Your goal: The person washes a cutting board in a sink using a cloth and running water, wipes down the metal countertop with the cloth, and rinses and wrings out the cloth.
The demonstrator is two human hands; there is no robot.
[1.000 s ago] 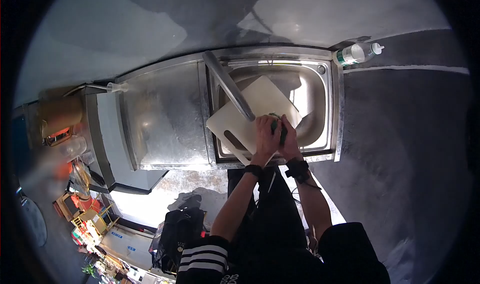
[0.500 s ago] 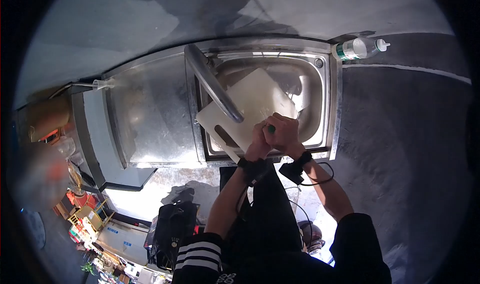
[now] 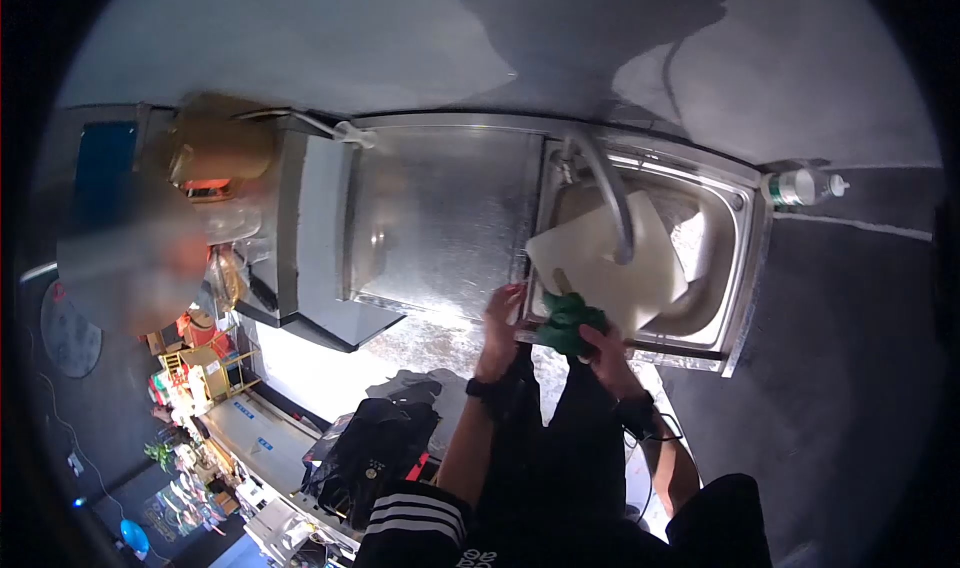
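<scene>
A crumpled green cloth [image 3: 568,325] is in the grip of my right hand [image 3: 607,356], at the front edge of the sink [image 3: 727,313]. Left of the cloth, my left hand [image 3: 500,330] holds nothing, its fingers apart near the counter's front edge. Inside the sink a white cutting board [image 3: 648,268] lies at an angle, with the cloth over its near corner and part of its handle slot. The curved faucet [image 3: 612,193] reaches out above the board.
A metal counter [image 3: 440,218] joins the sink on the left. At the sink's right back corner lies a plastic bottle [image 3: 800,187]. A black bag [image 3: 370,458] is behind on the left. Dark cords hang from my right wrist.
My hands were together, squeezing the green cloth over the sink's front. Now they are apart, and the cloth hangs looser in my right hand. The view has swung to the left.
</scene>
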